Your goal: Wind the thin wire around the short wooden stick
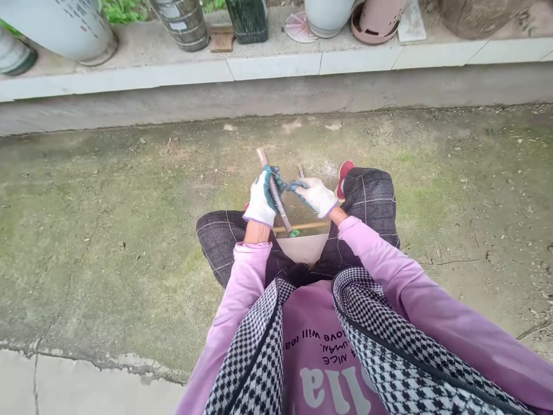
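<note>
My left hand (264, 199), in a white work glove with green-coated fingers, is wrapped round a brown wooden stick (280, 204). The stick slants from beyond the hand down toward my lap, and its middle looks wound with something thin and greyish. A fine wire or thread seems to run from the stick to my right hand (314, 195). That hand wears the same kind of glove, and its fingers are pinched together just right of the stick; what lies between them is too small to make out. Near the stick's lower end is a shiny green bit (295, 233).
A thin yellowish rod (309, 226) crosses between my knees above a pale surface (305, 248). Another stick's end (300, 170) shows beyond my right hand. Mossy concrete (129, 230) surrounds me. Ahead runs a low tiled ledge (276, 66) bearing several pots, including a dark green one (248, 20).
</note>
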A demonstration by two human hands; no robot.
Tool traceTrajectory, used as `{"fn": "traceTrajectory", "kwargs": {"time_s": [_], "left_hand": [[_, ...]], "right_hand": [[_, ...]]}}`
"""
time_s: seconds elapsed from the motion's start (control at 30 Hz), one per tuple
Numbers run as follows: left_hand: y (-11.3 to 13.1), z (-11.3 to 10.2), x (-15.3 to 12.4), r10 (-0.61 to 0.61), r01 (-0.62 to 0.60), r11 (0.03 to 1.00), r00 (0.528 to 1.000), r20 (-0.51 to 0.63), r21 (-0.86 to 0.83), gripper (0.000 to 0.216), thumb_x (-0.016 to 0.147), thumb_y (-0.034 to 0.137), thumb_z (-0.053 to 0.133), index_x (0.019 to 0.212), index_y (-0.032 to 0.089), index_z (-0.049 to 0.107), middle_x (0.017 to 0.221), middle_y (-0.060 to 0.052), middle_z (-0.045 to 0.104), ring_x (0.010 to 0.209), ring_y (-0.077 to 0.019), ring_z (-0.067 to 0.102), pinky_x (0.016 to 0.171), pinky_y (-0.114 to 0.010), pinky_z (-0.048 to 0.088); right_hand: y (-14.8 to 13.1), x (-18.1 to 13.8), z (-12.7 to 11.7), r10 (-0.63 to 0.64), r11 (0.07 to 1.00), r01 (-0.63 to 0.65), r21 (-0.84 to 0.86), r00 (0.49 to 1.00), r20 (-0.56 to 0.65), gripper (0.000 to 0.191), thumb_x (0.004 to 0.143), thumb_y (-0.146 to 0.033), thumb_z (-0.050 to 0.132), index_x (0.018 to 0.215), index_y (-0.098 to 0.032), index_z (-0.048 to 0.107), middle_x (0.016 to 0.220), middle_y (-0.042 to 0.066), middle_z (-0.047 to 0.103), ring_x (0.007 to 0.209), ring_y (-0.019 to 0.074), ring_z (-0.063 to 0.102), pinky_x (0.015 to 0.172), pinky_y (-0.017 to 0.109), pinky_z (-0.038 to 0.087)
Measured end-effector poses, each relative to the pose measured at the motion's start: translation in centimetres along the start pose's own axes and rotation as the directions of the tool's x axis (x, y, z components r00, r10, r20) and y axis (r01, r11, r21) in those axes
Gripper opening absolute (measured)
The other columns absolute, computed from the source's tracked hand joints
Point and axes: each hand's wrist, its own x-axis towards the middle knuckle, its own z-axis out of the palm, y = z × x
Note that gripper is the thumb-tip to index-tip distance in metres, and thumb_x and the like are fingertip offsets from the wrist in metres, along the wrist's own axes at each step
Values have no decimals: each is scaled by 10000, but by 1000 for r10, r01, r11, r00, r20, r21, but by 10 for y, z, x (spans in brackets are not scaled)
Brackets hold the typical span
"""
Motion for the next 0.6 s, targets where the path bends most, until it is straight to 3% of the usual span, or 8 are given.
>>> {"fn": "traceTrajectory", "kwargs": {"time_s": [0.13,0.3,0.37,0.47,0.6], "left_hand": [[32,14,46,93,-94,996,995,33,8,531,999,672,1067,940,265,731,862,-29,807,906,-221,860,840,-297,739],[71,42,90,81,-85,996,989,120,24,590,1010,762,1006,894,294,666,918,-49,806,1052,-287,875,896,-385,775],[82,54,103,49,-49,999,992,120,-6,560,1093,719,918,892,285,626,926,-37,794,1031,-256,844,937,-372,756],[88,63,118,35,-31,988,999,27,-152,461,1183,599,790,911,277,601,858,6,743,924,-196,781,915,-313,712],[86,55,138,9,-21,986,997,-73,-165,442,1174,634,748,949,281,603,690,70,545,698,-181,626,844,-330,691]], "right_hand": [[-38,47,-20,-97,988,100,-117,995,29,221,1157,-320,772,1132,-240,976,974,23,866,1031,258,784,1013,362,641],[-76,107,-39,-106,976,121,-183,990,89,165,1163,-138,818,1023,-202,881,1067,-12,892,1154,194,788,1096,265,586],[-85,127,-40,-64,977,80,-200,994,85,256,1205,-99,765,977,-194,832,925,-44,811,1081,138,757,1020,211,545],[-92,145,-36,-36,980,58,-191,993,116,283,1220,-106,766,959,-211,801,798,-74,727,979,135,734,921,210,535],[-93,157,-24,-48,971,84,-226,986,160,262,1216,-161,770,966,-238,778,851,-82,791,1008,164,783,912,223,575]]}}
